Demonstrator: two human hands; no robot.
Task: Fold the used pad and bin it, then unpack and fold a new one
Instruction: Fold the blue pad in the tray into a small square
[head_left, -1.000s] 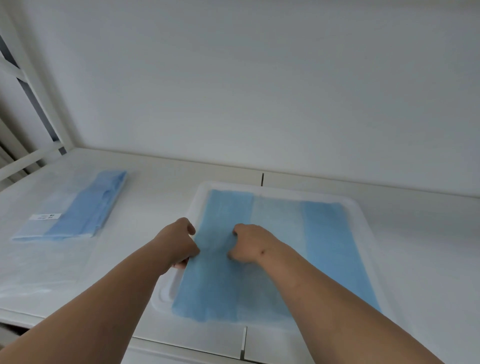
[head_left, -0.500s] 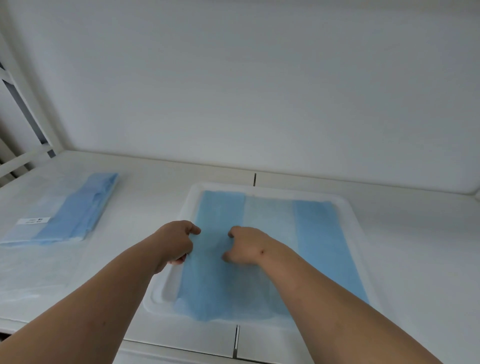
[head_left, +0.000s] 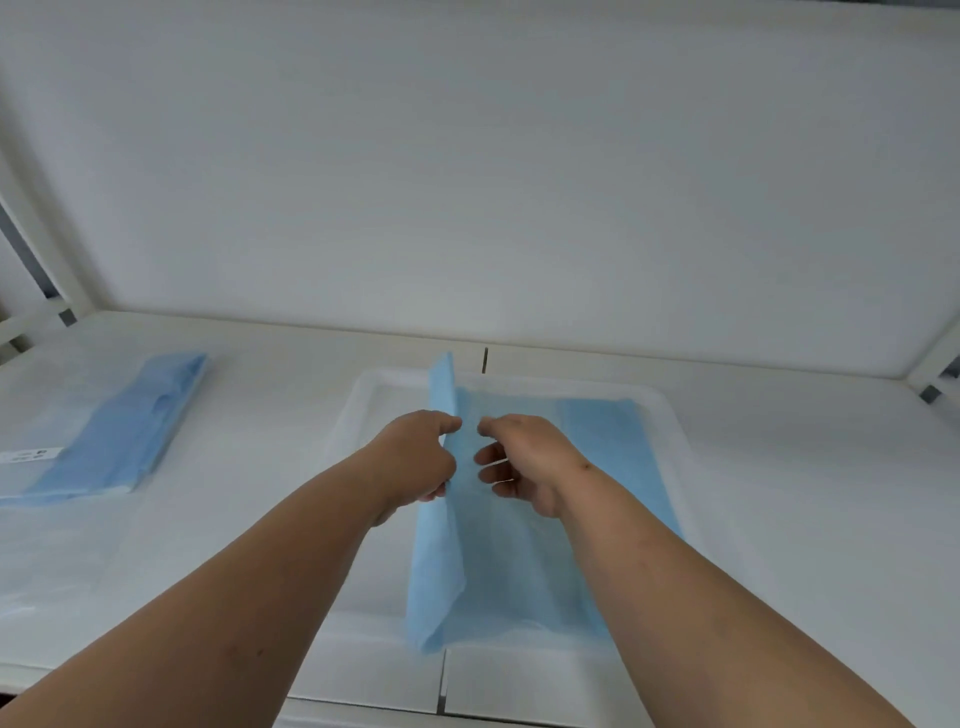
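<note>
Now left hand (head_left: 415, 462) pinching pad (head_left: 519, 545) left edge upright; right hand (head_left: 524, 462) fingers spread; tray (head_left: 670, 415) beneath.

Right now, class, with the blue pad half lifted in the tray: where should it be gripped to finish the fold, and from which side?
Grip the raised left edge of the blue pad, which stands upright above the white tray. Come from the left, as the left hand does, pinching near the edge's middle. That flap is free, while the right part lies flat, so carrying it rightward likely closes the fold.
</note>
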